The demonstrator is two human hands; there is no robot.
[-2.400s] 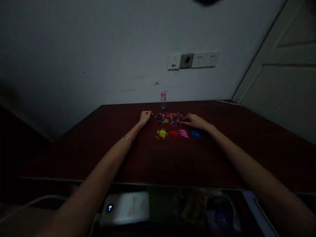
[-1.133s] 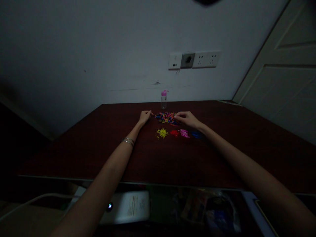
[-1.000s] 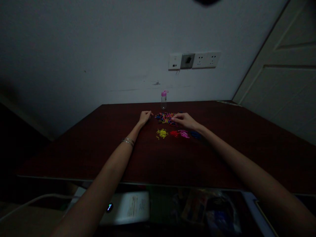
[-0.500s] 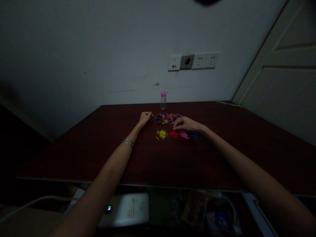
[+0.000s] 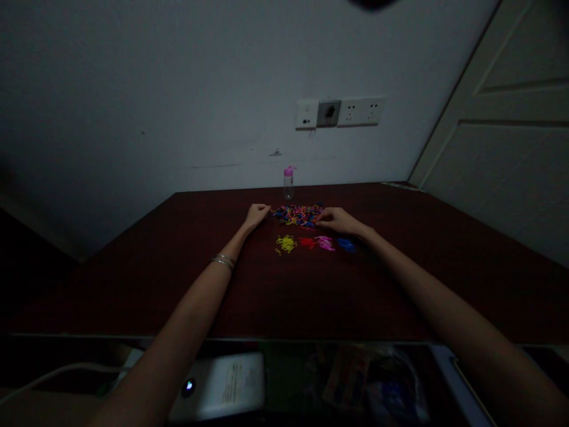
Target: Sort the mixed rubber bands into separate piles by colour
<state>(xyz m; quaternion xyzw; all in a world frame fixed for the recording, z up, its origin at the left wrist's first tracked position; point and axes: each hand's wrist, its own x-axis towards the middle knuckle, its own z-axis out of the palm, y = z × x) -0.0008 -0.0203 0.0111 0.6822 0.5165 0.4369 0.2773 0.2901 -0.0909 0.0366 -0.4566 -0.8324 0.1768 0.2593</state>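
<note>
Head view: left hand (image 5: 257,214) and right hand (image 5: 336,220) apart, mixed pile (image 5: 297,215) between.
Pile toward back edge of desk (image 5: 267,296); left beside it, right at its right side, cannot tell if either grips anything. Nearer front edge: yellow pile (image 5: 287,243), red pile (image 5: 307,243), pink pile (image 5: 325,242), blue pile (image 5: 346,245).

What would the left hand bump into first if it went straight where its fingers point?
Probably the left edge of the mixed-color pile of small bands, just beyond the left hand, though depth is unclear.

Left hand (image 5: 256,215), right hand (image 5: 338,220) — colourful pile (image 5: 296,214) between
</note>
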